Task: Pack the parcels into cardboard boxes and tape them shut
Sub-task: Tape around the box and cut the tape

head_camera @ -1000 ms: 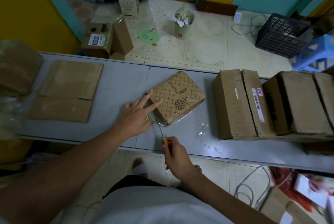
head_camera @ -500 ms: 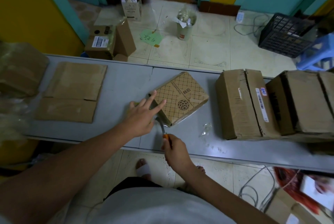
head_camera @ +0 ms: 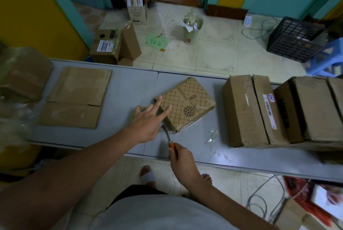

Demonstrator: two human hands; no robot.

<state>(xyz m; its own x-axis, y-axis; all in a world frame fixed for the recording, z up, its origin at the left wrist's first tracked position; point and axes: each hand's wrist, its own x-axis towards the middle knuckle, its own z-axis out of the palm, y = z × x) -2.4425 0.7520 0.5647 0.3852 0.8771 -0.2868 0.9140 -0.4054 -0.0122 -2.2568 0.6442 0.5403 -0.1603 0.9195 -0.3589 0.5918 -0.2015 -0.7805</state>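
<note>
A small flat cardboard box (head_camera: 187,104) with a diamond print lies at an angle in the middle of the grey table (head_camera: 130,88). My left hand (head_camera: 148,120) rests on its near left corner with straight, spread fingers. A greenish thing, mostly hidden, lies under that hand. My right hand (head_camera: 181,159) grips the orange handle of a knife (head_camera: 168,137). The blade tip sits at the box's near edge, just below my left fingers.
Two larger brown boxes (head_camera: 248,109) (head_camera: 311,107) stand to the right. A flattened carton (head_camera: 76,97) lies to the left, beyond it a plastic-wrapped bundle (head_camera: 22,74). A scrap of clear plastic (head_camera: 211,135) lies near the front edge. Cables, a black crate and boxes sit on the floor.
My right hand and the knife have barely shifted at the box's near edge. My left hand stays on the box's corner. The view has tilted a little.
</note>
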